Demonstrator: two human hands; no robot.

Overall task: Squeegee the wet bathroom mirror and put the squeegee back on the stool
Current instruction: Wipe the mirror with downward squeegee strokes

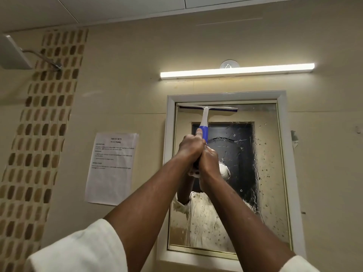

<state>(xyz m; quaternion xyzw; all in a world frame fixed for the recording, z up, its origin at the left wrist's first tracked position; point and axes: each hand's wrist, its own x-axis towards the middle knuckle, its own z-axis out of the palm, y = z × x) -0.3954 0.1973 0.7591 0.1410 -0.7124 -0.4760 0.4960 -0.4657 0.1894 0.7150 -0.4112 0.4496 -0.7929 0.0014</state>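
A framed mirror [265, 173] hangs on the beige wall, its glass covered in water drops and streaks. A squeegee [205, 114] with a white neck and blue handle is raised to the mirror's top left, its blade lying flat along the upper edge of the glass. My left hand [190, 147] grips the blue handle with the thumb pointing up along it. My right hand [209, 160] wraps round the lower end of the handle, just under the left. The stool is out of view.
A lit tube lamp [235, 72] runs above the mirror. A printed sheet [112, 167] is stuck on the wall left of it. A brown mosaic strip [43, 124] and a shower head [13, 53] are at the far left.
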